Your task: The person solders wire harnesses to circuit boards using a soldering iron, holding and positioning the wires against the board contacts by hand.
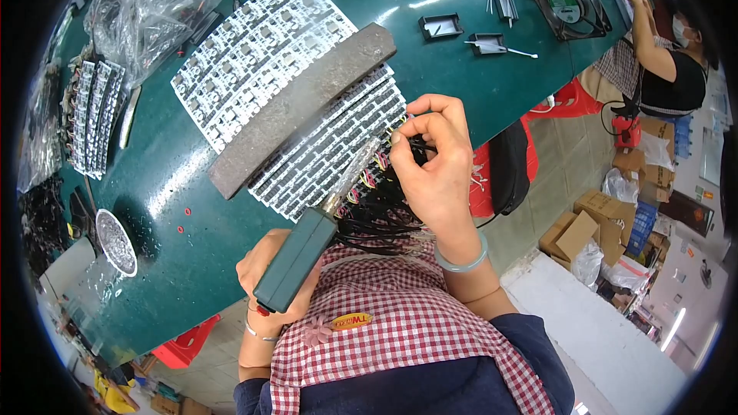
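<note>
Several black-and-white circuit-board strips (330,150) lie on the glossy green desk (192,238), thin multicoloured wires (367,178) along their near edge; the left hand (265,265) has its grip around a boxy dark-green tool (296,261) with a silvery shaft; the right hand (437,163) pinches narrow at the wires, contents unclear; beyond, a long grey bar (307,107).

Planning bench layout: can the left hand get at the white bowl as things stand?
Probably not freely: the left hand has its grip on the green tool. Otherwise only small red rings lie near the path to the white bowl.
</note>
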Tool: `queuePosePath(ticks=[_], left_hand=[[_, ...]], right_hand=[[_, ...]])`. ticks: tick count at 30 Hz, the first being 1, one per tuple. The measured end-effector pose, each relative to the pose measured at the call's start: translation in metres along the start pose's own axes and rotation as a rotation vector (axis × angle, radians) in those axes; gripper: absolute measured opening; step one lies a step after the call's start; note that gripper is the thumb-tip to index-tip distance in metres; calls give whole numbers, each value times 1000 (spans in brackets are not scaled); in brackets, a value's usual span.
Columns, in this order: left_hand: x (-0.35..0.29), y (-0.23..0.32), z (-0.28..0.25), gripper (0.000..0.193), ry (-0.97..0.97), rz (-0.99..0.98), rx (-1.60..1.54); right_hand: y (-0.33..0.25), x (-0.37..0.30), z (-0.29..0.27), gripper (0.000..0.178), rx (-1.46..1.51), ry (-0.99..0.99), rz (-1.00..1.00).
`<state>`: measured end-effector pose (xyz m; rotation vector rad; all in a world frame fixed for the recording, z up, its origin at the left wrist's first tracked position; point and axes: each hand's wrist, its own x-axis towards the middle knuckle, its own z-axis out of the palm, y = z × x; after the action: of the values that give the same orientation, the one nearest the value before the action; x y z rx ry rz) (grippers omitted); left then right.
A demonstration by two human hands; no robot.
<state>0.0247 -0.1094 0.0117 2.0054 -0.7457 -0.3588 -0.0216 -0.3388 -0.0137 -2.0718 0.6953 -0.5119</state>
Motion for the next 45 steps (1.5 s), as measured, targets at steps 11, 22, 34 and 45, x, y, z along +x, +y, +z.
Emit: queuePosePath(ticks=[11, 22, 34, 45], left_hand=[[2, -1, -1, 22, -27, 31, 28], [-31, -20, 9, 26, 185, -103, 10], [-35, -22, 8, 30, 142, -137, 0], [-19, -12, 5, 26, 113, 9, 33]], right_hand=[[3, 0, 2, 11, -13, 22, -38], [2, 1, 1, 11, -42, 24, -47], [-3, -1, -3, 7, 138, -7, 132], [1, 0, -4, 9, -1, -64, -80]])
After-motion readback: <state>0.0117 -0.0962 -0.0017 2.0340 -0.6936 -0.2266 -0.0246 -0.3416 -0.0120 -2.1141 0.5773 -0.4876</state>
